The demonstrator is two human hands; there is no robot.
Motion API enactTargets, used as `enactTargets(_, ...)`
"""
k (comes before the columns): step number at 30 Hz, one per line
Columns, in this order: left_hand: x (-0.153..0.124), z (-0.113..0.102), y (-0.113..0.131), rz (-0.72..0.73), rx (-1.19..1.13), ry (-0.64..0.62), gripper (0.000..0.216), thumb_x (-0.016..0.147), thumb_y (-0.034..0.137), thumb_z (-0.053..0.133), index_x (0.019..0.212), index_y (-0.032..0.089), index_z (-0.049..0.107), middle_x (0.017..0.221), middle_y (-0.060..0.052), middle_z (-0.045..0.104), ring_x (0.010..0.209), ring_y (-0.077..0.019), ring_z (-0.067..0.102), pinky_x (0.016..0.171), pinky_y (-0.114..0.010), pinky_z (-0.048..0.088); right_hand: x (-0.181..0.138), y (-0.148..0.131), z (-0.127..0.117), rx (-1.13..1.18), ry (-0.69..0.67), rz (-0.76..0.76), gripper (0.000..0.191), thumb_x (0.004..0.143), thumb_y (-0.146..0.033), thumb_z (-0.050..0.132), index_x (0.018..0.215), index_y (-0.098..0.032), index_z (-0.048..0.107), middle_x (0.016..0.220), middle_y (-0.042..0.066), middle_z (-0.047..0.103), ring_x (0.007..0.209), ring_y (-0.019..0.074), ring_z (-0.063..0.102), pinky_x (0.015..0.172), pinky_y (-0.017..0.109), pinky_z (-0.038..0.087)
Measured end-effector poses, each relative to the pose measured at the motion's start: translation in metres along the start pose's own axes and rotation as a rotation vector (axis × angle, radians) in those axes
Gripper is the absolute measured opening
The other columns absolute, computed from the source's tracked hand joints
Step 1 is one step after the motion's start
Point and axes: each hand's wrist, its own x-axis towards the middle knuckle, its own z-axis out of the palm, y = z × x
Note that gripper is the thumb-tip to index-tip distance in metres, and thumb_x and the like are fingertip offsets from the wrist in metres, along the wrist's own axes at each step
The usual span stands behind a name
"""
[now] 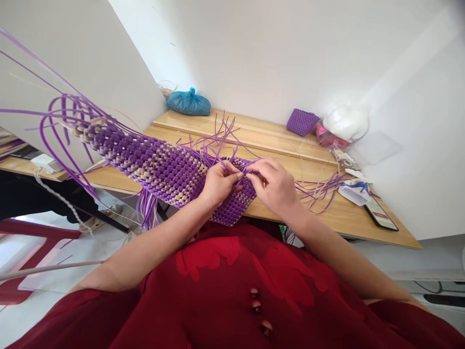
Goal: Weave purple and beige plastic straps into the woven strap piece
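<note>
A long woven piece (160,167) of purple and beige plastic strips lies across the table's front edge, its left end raised and trailing loose strips. My left hand (221,183) rests over its right part, thumb and fingers pinched on a purple strip (238,182). Close beside it, my right hand (272,185) is also closed, its thumb and forefinger gripping a purple strip at the weave. The fingertips of both hands nearly meet, and they partly hide the spot where the strips cross. More loose purple strips (221,135) stick up behind my hands.
On the wooden table (312,169) are a blue tied bag (189,103), a small purple woven piece (302,122), a white bag (347,121), a plastic container (354,194) and a phone (380,213). Purple strips (323,186) lie at right. A red stool (32,237) stands lower left.
</note>
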Motion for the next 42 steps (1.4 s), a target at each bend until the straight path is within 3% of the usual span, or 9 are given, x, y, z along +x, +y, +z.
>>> enactTargets(5, 0.003, -0.003, 0.003, 0.049, 0.113, -0.014, 0.028, 0.059, 0.021, 0.081, 0.07, 0.016, 0.056, 0.061, 0.003, 0.059, 0.051, -0.0082, 0.05, 0.046, -0.019, 0.041, -0.033, -0.006, 0.025, 0.015, -0.03, -0.075, 0.02, 0.098, -0.027, 0.056, 0.103, -0.019, 0.073, 0.099, 0.009, 0.071, 0.092, 0.0194, 0.064, 0.088, 0.033, 0.051)
enactTargets(9, 0.005, -0.005, 0.005, 0.094, 0.169, -0.035, 0.026, 0.059, 0.022, 0.082, 0.07, 0.015, 0.06, 0.062, 0.001, 0.062, 0.057, -0.0096, 0.056, 0.055, -0.02, 0.043, -0.028, -0.006, 0.037, -0.014, -0.001, -0.071, 0.023, 0.1, -0.029, 0.053, 0.107, -0.019, 0.073, 0.105, 0.01, 0.071, 0.101, 0.0208, 0.062, 0.095, 0.034, 0.048)
enactTargets(16, 0.01, -0.009, 0.001, 0.044, 0.197, -0.029, 0.033, 0.054, 0.025, 0.087, 0.072, 0.016, 0.062, 0.064, 0.0, 0.066, 0.058, -0.0111, 0.058, 0.055, -0.021, 0.045, -0.019, -0.007, 0.041, -0.024, -0.046, 0.005, 0.022, 0.099, -0.03, 0.053, 0.093, -0.02, 0.071, 0.098, 0.009, 0.069, 0.095, 0.021, 0.058, 0.092, 0.035, 0.044)
enactTargets(21, 0.01, -0.011, -0.002, 0.051, 0.212, 0.034, 0.032, 0.055, 0.025, 0.087, 0.072, 0.017, 0.061, 0.063, 0.003, 0.065, 0.054, -0.0098, 0.054, 0.051, -0.02, 0.043, -0.031, -0.025, 0.047, 0.292, -0.051, 0.172, 0.021, 0.092, -0.031, 0.062, 0.075, -0.019, 0.061, 0.082, 0.003, 0.067, 0.079, 0.0137, 0.059, 0.079, 0.025, 0.047)
enactTargets(23, 0.007, -0.01, -0.001, 0.045, 0.234, 0.066, 0.029, 0.057, 0.025, 0.086, 0.071, 0.018, 0.062, 0.059, 0.004, 0.062, 0.051, -0.0092, 0.05, 0.048, -0.021, 0.039, -0.036, -0.03, 0.05, 0.392, -0.079, 0.168, 0.021, 0.089, -0.03, 0.066, 0.073, -0.019, 0.058, 0.077, 0.001, 0.066, 0.073, 0.0123, 0.059, 0.076, 0.025, 0.047)
enactTargets(29, 0.004, -0.01, 0.003, 0.121, 0.36, 0.084, 0.019, 0.068, 0.027, 0.084, 0.073, 0.02, 0.067, 0.069, 0.003, 0.066, 0.062, -0.0118, 0.055, 0.055, -0.024, 0.043, -0.032, -0.027, 0.055, 0.419, -0.006, -0.019, 0.013, 0.095, -0.028, 0.06, 0.084, -0.022, 0.064, 0.1, 0.004, 0.072, 0.105, 0.0157, 0.061, 0.106, 0.032, 0.042)
enactTargets(33, 0.004, -0.011, 0.001, 0.14, 0.394, 0.115, 0.02, 0.07, 0.03, 0.083, 0.074, 0.021, 0.065, 0.068, 0.004, 0.065, 0.06, -0.0124, 0.055, 0.054, -0.026, 0.043, -0.035, -0.028, 0.061, 0.546, -0.049, 0.169, 0.012, 0.088, -0.025, 0.07, 0.081, -0.02, 0.062, 0.088, 0.002, 0.07, 0.087, 0.0127, 0.061, 0.09, 0.027, 0.048)
enactTargets(37, 0.003, -0.012, 0.008, 0.084, 0.516, 0.059, 0.019, 0.073, 0.035, 0.078, 0.078, 0.023, 0.063, 0.066, 0.002, 0.063, 0.058, -0.0141, 0.056, 0.053, -0.028, 0.044, -0.044, -0.029, 0.067, 0.802, 0.031, 0.301, 0.02, 0.085, -0.033, 0.074, 0.079, -0.017, 0.062, 0.078, -0.001, 0.063, 0.063, 0.0072, 0.05, 0.065, 0.021, 0.044)
enactTargets(42, 0.008, -0.017, 0.027, 0.088, 0.807, -0.103, 0.019, 0.074, 0.04, 0.071, 0.082, 0.023, 0.068, 0.073, -0.002, 0.071, 0.056, -0.0178, 0.06, 0.053, -0.03, 0.047, -0.051, -0.023, 0.073, 1.024, 0.115, 0.367, 0.025, 0.08, -0.039, 0.076, 0.081, -0.016, 0.067, 0.079, 0.001, 0.065, 0.066, 0.0085, 0.053, 0.063, 0.022, 0.044)
